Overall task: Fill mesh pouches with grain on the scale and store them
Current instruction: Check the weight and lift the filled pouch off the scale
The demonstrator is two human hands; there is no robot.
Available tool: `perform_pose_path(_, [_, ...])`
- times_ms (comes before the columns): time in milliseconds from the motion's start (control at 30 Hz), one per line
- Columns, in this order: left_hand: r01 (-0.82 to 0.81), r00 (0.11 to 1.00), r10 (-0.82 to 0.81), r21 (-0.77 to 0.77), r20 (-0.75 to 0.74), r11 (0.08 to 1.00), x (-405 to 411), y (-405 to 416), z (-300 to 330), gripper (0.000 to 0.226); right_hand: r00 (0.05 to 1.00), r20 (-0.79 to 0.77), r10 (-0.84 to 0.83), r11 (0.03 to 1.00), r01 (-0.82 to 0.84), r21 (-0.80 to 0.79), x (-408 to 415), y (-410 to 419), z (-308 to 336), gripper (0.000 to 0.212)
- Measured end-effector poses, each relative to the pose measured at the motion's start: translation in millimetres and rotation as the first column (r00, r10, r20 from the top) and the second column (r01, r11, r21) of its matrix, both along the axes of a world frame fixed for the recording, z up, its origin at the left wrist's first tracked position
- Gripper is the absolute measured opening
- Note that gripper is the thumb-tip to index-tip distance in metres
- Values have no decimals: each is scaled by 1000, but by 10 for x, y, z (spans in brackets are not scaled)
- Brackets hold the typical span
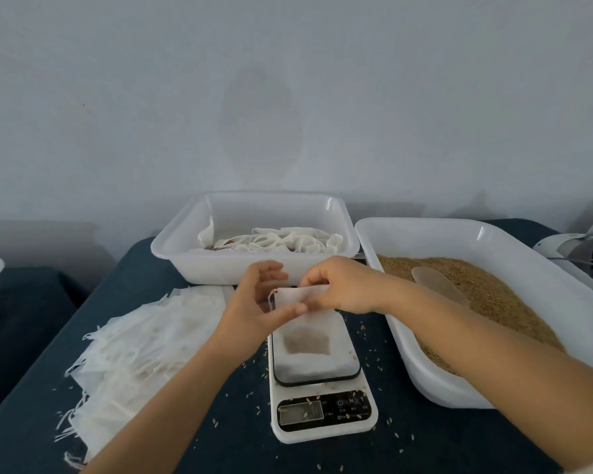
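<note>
White translucent mesh pouch (305, 336) with grey-brown grain inside; white plastic scale (322, 419) with black display panel; golden-brown grain (486, 295) in white plastic tub (459, 230); dark navy tablecloth (144, 265) speckled with pale grains.

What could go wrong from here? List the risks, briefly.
1. Both the left hand and right hand pinch the top of the pouch on the scale; pulling or pressing there could skew the reading.
2. If the mouth tips before it is closed, grain could spill and add to the loose grains already scattered on the dark cloth.
3. Grains lie on the display, which may hide digits.
</note>
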State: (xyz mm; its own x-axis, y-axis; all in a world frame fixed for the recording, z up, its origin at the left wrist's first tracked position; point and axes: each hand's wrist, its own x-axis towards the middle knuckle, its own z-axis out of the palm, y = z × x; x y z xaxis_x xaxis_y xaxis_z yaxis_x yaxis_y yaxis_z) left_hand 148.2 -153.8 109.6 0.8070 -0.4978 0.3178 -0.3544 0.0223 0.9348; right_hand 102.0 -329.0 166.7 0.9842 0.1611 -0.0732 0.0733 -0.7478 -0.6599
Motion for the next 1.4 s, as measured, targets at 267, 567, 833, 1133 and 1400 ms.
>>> perform_pose_path(267, [63, 958, -8, 183, -288, 981, 59, -84, -390, 18, 980, -182, -76, 997, 75, -13, 189, -112, -190, 7])
perform_pose_path(567, [-117, 982, 162, 366, -96, 923, 150, -168, -452, 31, 987, -156, -47, 967, 6, -254, 372, -78, -270, 35])
perform_pose_path(833, [-206, 975, 220, 296, -16, 933, 242, -156, -370, 58, 995, -40, -88, 965, 75, -252, 391, -177, -270, 45])
perform_pose_path(1133, [-234, 969, 247, 364, 11, 901, 282, -174, -366, 50, 989, -76, -128, 960, 104, -261, 426, -292, -281, 42])
perform_pose_path(1400, [-242, 966, 260, 402, 11, 883, 320, -181, -404, 44, 975, -190, -119, 951, 57, -303, 547, -237, -311, 47])
